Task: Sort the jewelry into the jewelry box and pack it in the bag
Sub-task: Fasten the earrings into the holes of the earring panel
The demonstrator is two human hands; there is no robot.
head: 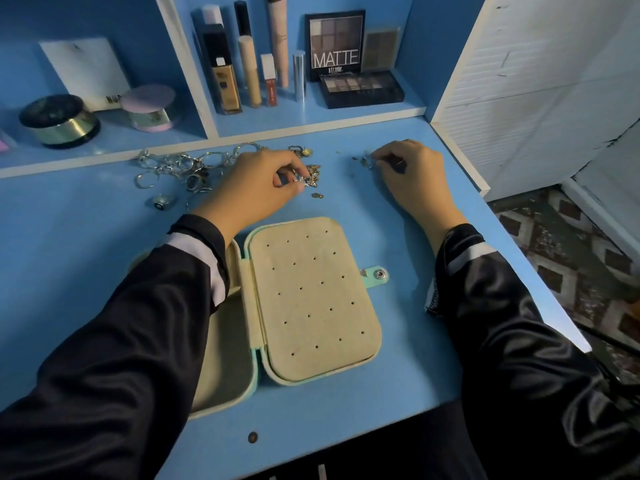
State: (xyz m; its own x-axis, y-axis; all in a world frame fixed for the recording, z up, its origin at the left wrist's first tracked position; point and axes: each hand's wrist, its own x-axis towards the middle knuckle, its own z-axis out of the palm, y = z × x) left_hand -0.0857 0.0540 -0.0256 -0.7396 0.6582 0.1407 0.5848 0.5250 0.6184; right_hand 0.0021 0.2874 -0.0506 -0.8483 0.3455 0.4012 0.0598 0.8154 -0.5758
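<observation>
The jewelry box point(311, 299) lies open and flat on the blue table point(86, 237), near the person and between the two dark sleeves. Its two halves sit side by side, and the hinge and long axis run near to far, the far end leaning a little to the left. The right half shows a beige pad dotted with small holes. The left half is largely hidden under the left sleeve point(138, 323). A mint snap tab point(378, 275) sticks out from the right edge, pointing right.

Farther back, the left hand point(256, 181) has its fingers curled, thumb and forefinger pinching a small silver charm point(304, 180) just above the table. A small gold pendant point(317, 195) lies just beside it. A heap of silver rings point(180, 168) is spread to the left of that hand, and one broad ring point(161, 201) sits apart nearer the person.

The right hand point(408, 171) rests far right with fingers curled, its tips drawn together at a scatter of tiny pieces point(362, 162). I cannot tell whether it actually grips one.

An eyeshadow palette point(335, 43) marked MATTE stands on the shelf behind.
</observation>
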